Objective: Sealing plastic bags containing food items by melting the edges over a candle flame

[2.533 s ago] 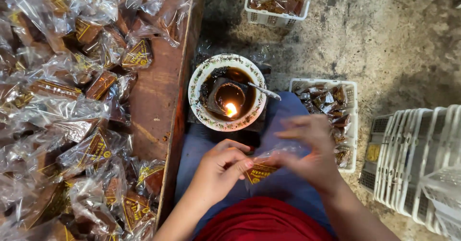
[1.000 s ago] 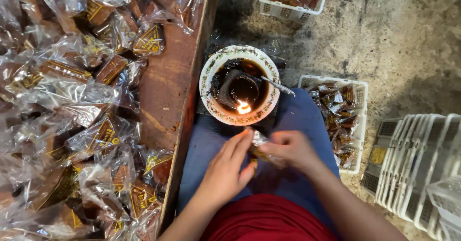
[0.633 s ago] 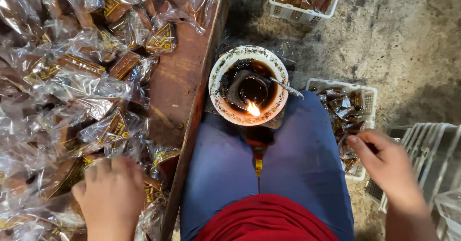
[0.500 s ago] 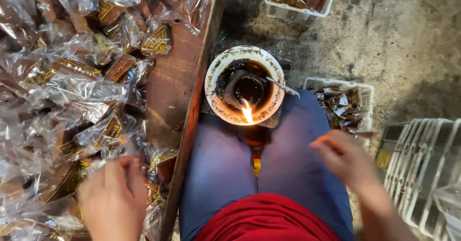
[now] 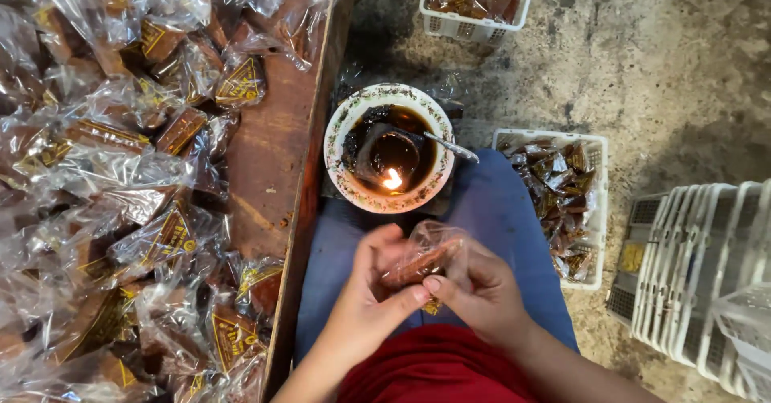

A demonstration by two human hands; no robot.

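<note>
Both hands meet over the lap, pinching one clear snack packet.

Largest first: the wooden table [image 5: 269, 142] on the left carries a heap of wrapped brown sweets [image 5: 112, 178], and the concrete floor [image 5: 666, 73] on the right holds a stack of white baskets [image 5: 707, 274], with a filled basket [image 5: 574, 202] beside the knee. Far of the lap sits a patterned bowl [image 5: 385, 158] with a small flame [image 5: 392, 180] (a spoon [image 5: 451, 147] rests on its rim). Half a second ago the hands were apart, the left at the heap; now the left hand [image 5: 371, 310] and right hand [image 5: 480, 294] have come together, fingertips pinching a cellophane packet [image 5: 419, 260] near the flame, so a fresh piece seems ready for closing.
</note>
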